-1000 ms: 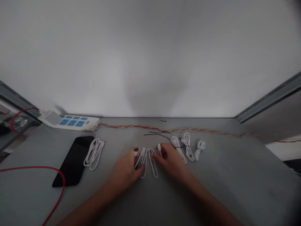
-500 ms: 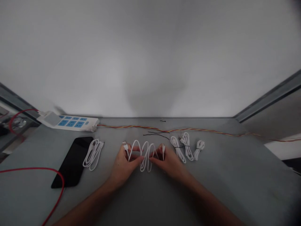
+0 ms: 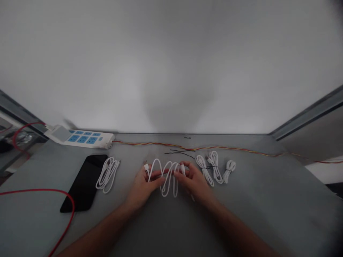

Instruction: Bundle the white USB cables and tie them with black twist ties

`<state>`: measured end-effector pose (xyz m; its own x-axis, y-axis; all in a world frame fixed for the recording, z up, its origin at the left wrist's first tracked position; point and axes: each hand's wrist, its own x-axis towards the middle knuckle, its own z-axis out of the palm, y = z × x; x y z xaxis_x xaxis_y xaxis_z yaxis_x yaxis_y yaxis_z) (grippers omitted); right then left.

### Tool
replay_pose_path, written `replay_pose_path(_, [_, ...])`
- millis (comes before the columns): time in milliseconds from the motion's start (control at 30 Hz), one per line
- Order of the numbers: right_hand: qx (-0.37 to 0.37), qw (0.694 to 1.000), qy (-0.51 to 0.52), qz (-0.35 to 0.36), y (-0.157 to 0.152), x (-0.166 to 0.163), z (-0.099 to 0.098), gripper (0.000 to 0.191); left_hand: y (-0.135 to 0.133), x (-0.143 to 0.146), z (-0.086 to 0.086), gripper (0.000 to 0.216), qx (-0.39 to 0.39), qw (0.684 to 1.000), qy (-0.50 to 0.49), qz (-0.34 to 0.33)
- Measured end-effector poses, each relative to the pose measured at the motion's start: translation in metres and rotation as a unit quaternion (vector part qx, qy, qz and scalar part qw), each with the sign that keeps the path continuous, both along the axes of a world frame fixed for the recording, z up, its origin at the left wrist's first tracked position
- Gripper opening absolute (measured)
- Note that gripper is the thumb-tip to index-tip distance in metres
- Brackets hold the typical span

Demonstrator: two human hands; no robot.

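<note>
A white USB cable (image 3: pixel 175 187) hangs in loose loops between my two hands, just above the grey table. My left hand (image 3: pixel 144 184) is closed on its left side, with the USB plug showing above the fingers. On the other side my right hand (image 3: pixel 194 180) grips the cable, its smaller plug standing up by the fingertips and a short piece poking out below the hand. To the right lie several bundled white cables (image 3: pixel 215 167), at least two bound with black ties. Left of my hands rests a coiled white cable (image 3: pixel 107 175) with no tie visible.
A black phone (image 3: pixel 84 184) lies at left, with a red cable (image 3: pixel 72 210) crossing its lower corner. Behind it stands a white power strip (image 3: pixel 105 141) with a plugged-in adapter. A twisted red-yellow wire (image 3: pixel 150 143) runs along the back, near thin black ties (image 3: pixel 179 153).
My right hand's fingers have shifted along the cable, and its small plug now leans left. A piece of cable now shows below that hand. The left hand has barely moved.
</note>
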<state>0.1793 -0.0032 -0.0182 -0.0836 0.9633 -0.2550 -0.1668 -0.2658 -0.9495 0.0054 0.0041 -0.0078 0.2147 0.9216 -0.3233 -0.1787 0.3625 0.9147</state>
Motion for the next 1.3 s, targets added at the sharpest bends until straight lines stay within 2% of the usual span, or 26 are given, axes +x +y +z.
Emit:
replay_pose_path(67, [0.003, 1.000, 0.013, 0.017, 0.000, 0.000, 0.003, 0.051, -0.001, 0.000, -0.002, 0.054, -0.007, 1.000, -0.003, 0.016])
replay_pose_path(200, [0.025, 0.999, -0.011, 0.047, 0.000, 0.002, 0.007, 0.030, -0.003, 0.000, -0.006, 0.057, -0.007, 1.000, -0.007, -0.006])
replay_pose_path(400, [0.005, 0.999, -0.038, 0.006, 0.001, 0.003, 0.001, 0.030, -0.003, 0.002, -0.008, 0.039, 0.019, 0.998, 0.051, -0.027])
replay_pose_path(633, [0.012, 0.997, -0.063, -0.034, 0.005, 0.007, 0.005, 0.035, -0.005, 0.000, -0.008, 0.047, -0.012, 0.997, -0.042, -0.056])
replay_pose_path(800, [0.006, 0.997, -0.068, -0.031, 0.004, 0.006, 0.007, 0.033, -0.005, 0.001, -0.009, 0.055, 0.014, 0.997, 0.001, -0.070])
replay_pose_path(933, [0.003, 0.996, -0.077, -0.054, 0.002, 0.003, 0.006, 0.034, -0.004, 0.002, -0.008, 0.063, 0.001, 0.997, 0.019, -0.077])
replay_pose_path(1133, [0.002, 0.993, -0.099, -0.069, -0.002, -0.001, 0.010, 0.033, -0.007, 0.004, -0.004, 0.043, 0.001, 0.991, 0.056, -0.124])
replay_pose_path(1300, [0.013, 0.992, -0.101, -0.078, -0.005, -0.006, 0.013, 0.032, -0.009, 0.010, 0.001, 0.042, 0.025, 0.989, 0.110, -0.100])
